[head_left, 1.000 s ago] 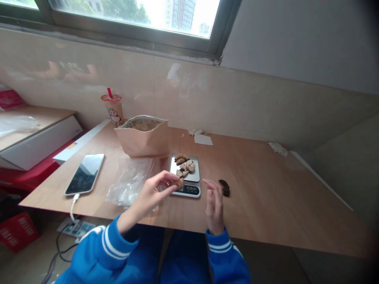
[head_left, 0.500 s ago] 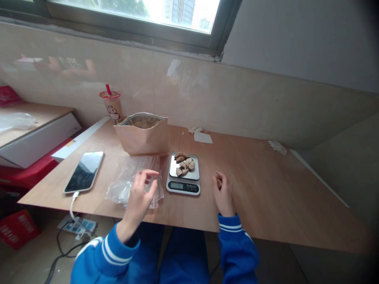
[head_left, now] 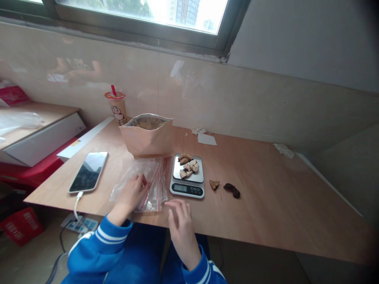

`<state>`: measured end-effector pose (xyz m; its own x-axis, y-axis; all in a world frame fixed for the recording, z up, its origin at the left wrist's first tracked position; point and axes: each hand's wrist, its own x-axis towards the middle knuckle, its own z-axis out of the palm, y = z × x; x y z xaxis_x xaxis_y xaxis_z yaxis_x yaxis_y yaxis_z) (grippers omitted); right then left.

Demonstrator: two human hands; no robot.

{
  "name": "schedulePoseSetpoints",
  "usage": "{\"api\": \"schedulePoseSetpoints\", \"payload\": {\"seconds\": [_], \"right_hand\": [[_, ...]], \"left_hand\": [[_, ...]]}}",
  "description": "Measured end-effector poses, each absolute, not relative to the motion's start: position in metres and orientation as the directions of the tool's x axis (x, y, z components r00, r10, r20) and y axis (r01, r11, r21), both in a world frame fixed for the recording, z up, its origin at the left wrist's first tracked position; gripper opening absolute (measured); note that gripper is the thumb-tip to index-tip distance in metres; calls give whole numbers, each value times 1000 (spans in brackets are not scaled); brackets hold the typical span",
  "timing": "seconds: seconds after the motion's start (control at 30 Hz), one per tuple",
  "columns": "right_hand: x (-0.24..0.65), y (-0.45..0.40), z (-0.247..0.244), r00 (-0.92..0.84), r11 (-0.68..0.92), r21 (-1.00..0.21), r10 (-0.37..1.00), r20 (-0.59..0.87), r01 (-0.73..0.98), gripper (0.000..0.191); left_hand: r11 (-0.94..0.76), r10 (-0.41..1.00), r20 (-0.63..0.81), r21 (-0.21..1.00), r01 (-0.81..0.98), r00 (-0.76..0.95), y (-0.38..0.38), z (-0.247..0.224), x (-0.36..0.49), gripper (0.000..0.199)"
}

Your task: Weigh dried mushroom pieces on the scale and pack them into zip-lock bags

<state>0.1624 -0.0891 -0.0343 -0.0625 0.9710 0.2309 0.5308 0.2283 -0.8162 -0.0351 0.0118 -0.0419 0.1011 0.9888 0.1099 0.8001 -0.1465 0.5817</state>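
Note:
My left hand (head_left: 133, 193) rests over the stack of clear plastic zip bags (head_left: 156, 193), its fingers curled and pinching at the top bag. Just right of the bags, my right hand (head_left: 182, 225) hovers by the table's front edge. Its fingers are apart, holding nothing. A small digital kitchen scale (head_left: 187, 189) stands beyond it, bearing several dried brown and pale pieces (head_left: 188, 165), which look like dried mushroom or root. To the scale's right lie a light brown piece (head_left: 214, 184) and a dark curved piece (head_left: 232, 190) on the wood.
An open kraft pouch (head_left: 148, 140) stands behind the bags, with a lidded drink cup (head_left: 117, 110) behind it. A phone (head_left: 89, 172) on a charging cable (head_left: 76, 209) lies at left. White paper (head_left: 207, 139) and crumpled tissue (head_left: 283, 150) lie near the wall.
My right hand has let go of its pieces right of the scale and moved left toward the bags. My left hand has come down onto the bags. The view has shifted slightly.

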Motion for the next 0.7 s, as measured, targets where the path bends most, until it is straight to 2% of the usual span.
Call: {"api": "schedulePoseSetpoints", "payload": {"seconds": [0.1, 0.23, 0.33, 0.43, 0.53, 0.6, 0.7], "right_hand": [[142, -75, -20, -122, 203, -895, 978, 167, 398, 23], [121, -56, -16, -37, 91, -958, 996, 84, 272, 16], [111, -42, -21, 56, 30, -990, 998, 38, 140, 21], [114, -31, -25, 72, 8, -995, 997, 1, -104, 26], [133, -26, -22, 163, -1, -962, 985, -47, -273, 32], [148, -26, -18, 203, -16, -958, 976, -77, -287, 34], [165, -25, -16, 92, -12, -976, 995, -33, -217, 32]], "left_hand": [[-191, 982, 123, 646, 739, 147, 8, -38, -35, 20], [-213, 975, 151, 828, 518, 160, -9, -20, -27, 23], [-196, 979, 157, 908, 370, 133, -20, -10, -17, 24], [-205, 977, 176, 929, 307, 118, -22, -7, -12, 25], [-199, 966, 241, 923, 329, -90, -20, -4, -12, 26], [-197, 931, 289, 912, 360, -222, -18, 0, -12, 26], [-238, 910, 343, 892, 385, -233, -12, 9, -9, 25]]}}
